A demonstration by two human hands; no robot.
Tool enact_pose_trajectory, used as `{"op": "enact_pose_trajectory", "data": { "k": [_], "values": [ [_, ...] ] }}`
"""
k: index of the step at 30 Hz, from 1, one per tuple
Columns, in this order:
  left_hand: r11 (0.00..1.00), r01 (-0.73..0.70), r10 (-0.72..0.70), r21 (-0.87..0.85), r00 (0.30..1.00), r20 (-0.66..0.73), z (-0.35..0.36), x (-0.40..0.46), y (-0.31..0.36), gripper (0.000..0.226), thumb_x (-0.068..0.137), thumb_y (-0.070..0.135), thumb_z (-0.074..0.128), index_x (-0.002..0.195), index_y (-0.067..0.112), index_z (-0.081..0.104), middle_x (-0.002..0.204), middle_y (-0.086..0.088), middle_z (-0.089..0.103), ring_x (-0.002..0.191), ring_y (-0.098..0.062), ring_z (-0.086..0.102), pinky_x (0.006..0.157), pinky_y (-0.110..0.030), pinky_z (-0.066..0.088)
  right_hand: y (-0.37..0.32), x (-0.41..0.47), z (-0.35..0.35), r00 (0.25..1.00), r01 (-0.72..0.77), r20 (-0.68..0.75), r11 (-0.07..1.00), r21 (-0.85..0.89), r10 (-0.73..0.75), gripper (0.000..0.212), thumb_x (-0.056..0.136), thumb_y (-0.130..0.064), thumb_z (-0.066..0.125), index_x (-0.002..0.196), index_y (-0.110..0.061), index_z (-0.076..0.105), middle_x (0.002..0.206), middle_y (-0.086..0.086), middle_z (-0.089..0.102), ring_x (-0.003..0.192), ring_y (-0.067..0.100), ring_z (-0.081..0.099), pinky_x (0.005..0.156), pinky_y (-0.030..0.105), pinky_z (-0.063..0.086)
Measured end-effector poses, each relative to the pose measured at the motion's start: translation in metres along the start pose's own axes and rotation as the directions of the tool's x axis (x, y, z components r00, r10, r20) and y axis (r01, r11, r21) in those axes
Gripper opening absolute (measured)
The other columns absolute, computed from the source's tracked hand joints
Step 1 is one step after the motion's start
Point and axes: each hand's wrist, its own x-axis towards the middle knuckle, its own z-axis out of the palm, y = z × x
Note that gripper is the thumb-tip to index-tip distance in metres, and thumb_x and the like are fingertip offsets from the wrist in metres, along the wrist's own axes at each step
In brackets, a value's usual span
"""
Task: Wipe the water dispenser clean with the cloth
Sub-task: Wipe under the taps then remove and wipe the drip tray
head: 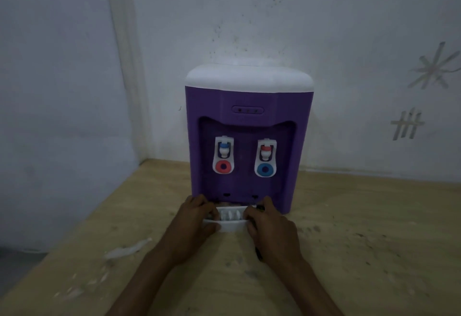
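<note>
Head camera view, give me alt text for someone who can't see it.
Two hands, left and right, grip the ends of a white drip tray at the foot of a purple water dispenser with a white top. It stands on a wooden table against a white wall; no cloth is visible.

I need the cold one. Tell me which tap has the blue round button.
The right tap, above the right hand: its round button is blue. The left tap has a red one.
</note>
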Motion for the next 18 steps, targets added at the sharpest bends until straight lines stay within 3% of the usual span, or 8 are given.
{"op": "enact_pose_trajectory", "data": {
  "k": [3, 7, 15, 18],
  "values": [
    [0.999, 0.045, -0.045, 0.031, 0.999, 0.003, -0.018, -0.022, -0.006, 0.017, 0.084, 0.034, 0.076, 0.093, 0.036, 0.062, 0.103, 0.019, 0.05, 0.098, -0.007, 0.043, 0.083, -0.032, 0.045, -0.024, -0.005, -0.004, 0.997, 0.073, 0.021, 0.997, -0.022, -0.072, 0.005, 0.097, -0.038, 0.06, 0.102, -0.038, 0.063, 0.135, 0.001, 0.054, 0.071, 0.021, 0.068, 0.055, 0.032, 0.043],
    [0.995, 0.054, -0.052, 0.079, 0.998, -0.024, -0.044, -0.05, -0.011, 0.015, 0.088, 0.032, 0.075, 0.098, 0.034, 0.063, 0.106, 0.017, 0.051, 0.097, -0.008, 0.043, 0.081, -0.031, 0.044, -0.055, -0.014, -0.004, 0.991, 0.131, 0.02, 0.99, -0.048, -0.13, 0.013, 0.085, -0.039, 0.077, 0.088, -0.039, 0.065, 0.117, -0.002, 0.062, 0.053, 0.015, 0.062, 0.046, 0.027, 0.03],
    [0.986, 0.124, -0.117, 0.11, 0.991, -0.071, -0.071, -0.094, -0.026, 0.023, 0.089, 0.032, 0.077, 0.096, 0.042, 0.057, 0.105, 0.018, 0.051, 0.098, -0.009, 0.043, 0.078, -0.029, 0.043, -0.097, -0.027, 0.008, 0.97, 0.241, -0.02, 0.97, 0.007, -0.241, 0.026, 0.073, -0.03, 0.09, 0.085, -0.033, 0.067, 0.109, -0.001, 0.065, 0.053, 0.014, 0.059, 0.043, 0.024, 0.022],
    [0.984, 0.137, -0.126, 0.117, 0.987, -0.096, -0.068, -0.098, -0.026, 0.031, 0.087, 0.03, 0.078, 0.096, 0.045, 0.052, 0.104, 0.021, 0.048, 0.097, -0.008, 0.043, 0.077, -0.03, 0.042, -0.096, -0.028, 0.009, 0.973, 0.228, 0.01, 0.969, 0.097, -0.23, 0.02, 0.083, -0.03, 0.081, 0.091, -0.034, 0.064, 0.119, -0.002, 0.061, 0.056, 0.013, 0.059, 0.044, 0.025, 0.026]
  ]
}}
